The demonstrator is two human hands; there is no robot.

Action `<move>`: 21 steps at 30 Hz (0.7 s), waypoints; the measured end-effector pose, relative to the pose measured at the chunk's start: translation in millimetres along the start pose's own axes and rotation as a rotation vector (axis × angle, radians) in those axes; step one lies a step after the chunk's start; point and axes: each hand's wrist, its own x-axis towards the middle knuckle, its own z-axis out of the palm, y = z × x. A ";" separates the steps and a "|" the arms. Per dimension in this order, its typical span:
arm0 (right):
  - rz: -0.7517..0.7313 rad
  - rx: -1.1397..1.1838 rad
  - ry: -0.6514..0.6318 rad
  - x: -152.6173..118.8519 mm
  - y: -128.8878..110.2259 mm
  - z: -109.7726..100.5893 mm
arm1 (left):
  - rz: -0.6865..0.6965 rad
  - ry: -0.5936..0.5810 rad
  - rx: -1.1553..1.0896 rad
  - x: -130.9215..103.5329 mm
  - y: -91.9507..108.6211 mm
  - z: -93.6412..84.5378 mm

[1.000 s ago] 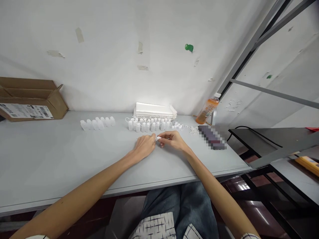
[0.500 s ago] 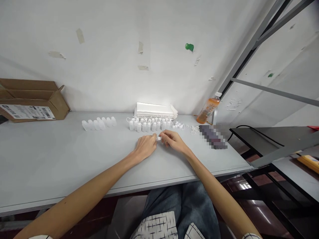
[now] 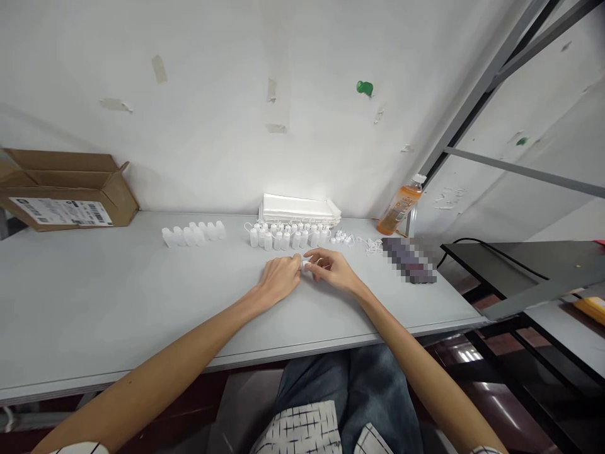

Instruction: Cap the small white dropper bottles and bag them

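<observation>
My left hand [image 3: 282,275] is closed around a small white bottle [image 3: 304,266], most of it hidden by the fingers. Only a bit of its white top end shows between the two hands. From the other side, my right hand [image 3: 331,269] closes thumb and fingers on that end. Just beyond the hands stand several small white capped bottles [image 3: 278,240] in rows, some with thin white cords. Right of them lie several small white caps or tips [image 3: 342,238] and a heap of white cord loops [image 3: 373,246].
Several translucent uncapped-looking bottles [image 3: 193,234] stand on the grey table [image 3: 118,302] at left. A cardboard box [image 3: 66,195] is at the far left. White trays [image 3: 300,208] are stacked by the wall. An orange drink bottle [image 3: 399,208] and a blurred-out item [image 3: 410,261] are at right.
My right thumb and fingers have closed in on the white end of the bottle, covering more of it. The whole view has shifted slightly; the standing bottles look unchanged.
</observation>
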 end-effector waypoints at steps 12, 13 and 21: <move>0.002 -0.022 -0.032 -0.7 -4.7 2.1 | 0.051 0.003 -0.027 -3.6 3.3 3.2; 0.008 0.004 -0.037 -0.8 -5.8 1.5 | 0.053 0.000 -0.030 -3.8 3.4 2.7; 0.044 0.043 -0.055 -1.5 -5.4 0.9 | 0.055 -0.004 -0.032 -4.4 1.4 0.8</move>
